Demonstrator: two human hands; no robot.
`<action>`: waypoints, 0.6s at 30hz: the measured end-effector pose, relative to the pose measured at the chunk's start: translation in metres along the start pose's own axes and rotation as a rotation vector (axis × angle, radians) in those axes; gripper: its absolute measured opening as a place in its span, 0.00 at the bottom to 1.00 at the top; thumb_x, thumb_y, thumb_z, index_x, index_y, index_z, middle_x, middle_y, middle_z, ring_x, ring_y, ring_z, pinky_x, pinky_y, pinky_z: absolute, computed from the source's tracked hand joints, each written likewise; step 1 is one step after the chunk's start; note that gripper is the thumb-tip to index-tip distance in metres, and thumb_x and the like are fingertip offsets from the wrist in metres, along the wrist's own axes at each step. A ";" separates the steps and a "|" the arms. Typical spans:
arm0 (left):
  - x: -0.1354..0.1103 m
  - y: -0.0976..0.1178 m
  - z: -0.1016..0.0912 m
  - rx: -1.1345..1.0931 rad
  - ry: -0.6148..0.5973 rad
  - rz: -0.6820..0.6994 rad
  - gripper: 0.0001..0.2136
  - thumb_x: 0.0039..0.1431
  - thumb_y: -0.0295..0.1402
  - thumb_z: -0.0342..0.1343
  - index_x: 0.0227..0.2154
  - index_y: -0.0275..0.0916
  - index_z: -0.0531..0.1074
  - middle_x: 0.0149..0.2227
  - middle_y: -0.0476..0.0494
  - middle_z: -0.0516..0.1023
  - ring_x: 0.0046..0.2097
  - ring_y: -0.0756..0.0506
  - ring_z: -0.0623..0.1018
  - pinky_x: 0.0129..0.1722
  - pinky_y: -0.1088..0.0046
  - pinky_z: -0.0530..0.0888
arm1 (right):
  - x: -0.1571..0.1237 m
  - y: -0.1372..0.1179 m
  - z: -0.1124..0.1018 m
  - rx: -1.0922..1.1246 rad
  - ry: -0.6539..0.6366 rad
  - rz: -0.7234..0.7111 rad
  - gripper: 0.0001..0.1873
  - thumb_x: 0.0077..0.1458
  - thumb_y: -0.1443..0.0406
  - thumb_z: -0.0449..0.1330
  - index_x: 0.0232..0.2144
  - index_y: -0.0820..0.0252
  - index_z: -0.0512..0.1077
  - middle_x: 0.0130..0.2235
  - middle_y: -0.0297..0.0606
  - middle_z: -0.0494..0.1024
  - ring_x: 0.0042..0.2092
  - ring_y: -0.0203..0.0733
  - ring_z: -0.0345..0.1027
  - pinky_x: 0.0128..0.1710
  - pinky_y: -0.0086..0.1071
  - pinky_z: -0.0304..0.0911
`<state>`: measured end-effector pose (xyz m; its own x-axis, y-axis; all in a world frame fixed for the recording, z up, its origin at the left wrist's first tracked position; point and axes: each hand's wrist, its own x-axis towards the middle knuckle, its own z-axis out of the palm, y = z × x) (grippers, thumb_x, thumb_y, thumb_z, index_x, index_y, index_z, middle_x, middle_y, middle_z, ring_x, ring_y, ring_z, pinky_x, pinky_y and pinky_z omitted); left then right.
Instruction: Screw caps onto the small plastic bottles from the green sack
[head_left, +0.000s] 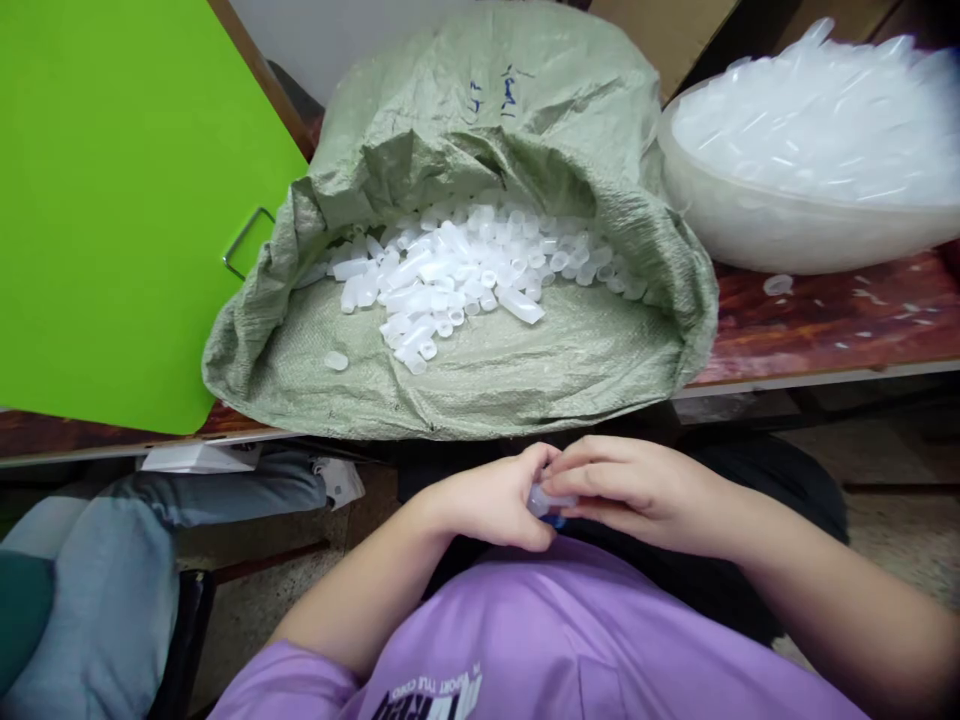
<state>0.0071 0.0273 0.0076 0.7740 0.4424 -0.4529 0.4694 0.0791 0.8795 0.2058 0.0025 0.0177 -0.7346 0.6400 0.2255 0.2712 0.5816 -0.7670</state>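
My left hand [495, 500] and my right hand [637, 490] meet close to my body, below the table's front edge. Between their fingers sits a small translucent plastic piece [538, 499], mostly covered, so its full shape is hidden. A bit of blue [555, 521] shows just under it; what it belongs to I cannot make out. Both hands are closed around the piece. Beyond them, the open mouth of a green woven sack [480, 385] faces me, with many short white plastic tubes [442, 265] spilled inside it.
A translucent bowl [810, 235] heaped with clear plastic pieces [817, 130] stands at the right. One loose piece [778, 285] lies on the reddish table [840, 330]. At the left is a bright green panel [135, 200] with a metal handle. Beside me sits another person in jeans [112, 580].
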 end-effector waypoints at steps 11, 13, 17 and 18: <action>0.022 -0.012 -0.005 -0.344 -0.460 -0.002 0.09 0.36 0.22 0.52 0.18 0.38 0.57 0.17 0.57 0.56 0.18 0.57 0.58 0.14 0.81 0.56 | -0.007 0.011 0.008 0.025 0.009 -0.019 0.14 0.58 0.67 0.54 0.46 0.57 0.72 0.46 0.37 0.76 0.46 0.33 0.70 0.45 0.23 0.65; 0.025 -0.013 -0.005 -0.364 -0.455 -0.025 0.09 0.34 0.21 0.51 0.18 0.38 0.57 0.17 0.58 0.56 0.17 0.57 0.58 0.13 0.82 0.55 | -0.009 0.016 0.010 0.066 0.041 -0.044 0.13 0.58 0.70 0.54 0.44 0.58 0.73 0.45 0.38 0.76 0.45 0.32 0.70 0.44 0.22 0.65; 0.028 -0.015 -0.004 -0.330 -0.535 -0.034 0.10 0.31 0.22 0.54 0.22 0.38 0.62 0.20 0.57 0.63 0.20 0.55 0.63 0.15 0.81 0.59 | -0.011 0.013 0.011 0.172 0.010 -0.080 0.12 0.57 0.71 0.54 0.43 0.60 0.73 0.45 0.41 0.76 0.47 0.33 0.69 0.47 0.24 0.64; 0.029 -0.016 -0.004 -0.315 -0.583 -0.046 0.11 0.31 0.23 0.56 0.23 0.37 0.64 0.20 0.56 0.64 0.20 0.54 0.64 0.15 0.80 0.60 | -0.011 0.011 0.010 0.198 -0.009 -0.088 0.12 0.57 0.71 0.55 0.42 0.60 0.73 0.45 0.41 0.76 0.48 0.33 0.69 0.47 0.25 0.64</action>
<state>0.0206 0.0431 -0.0189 0.9009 -0.1164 -0.4182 0.4292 0.3831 0.8179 0.2104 -0.0035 0.0007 -0.7556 0.5860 0.2926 0.0784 0.5245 -0.8478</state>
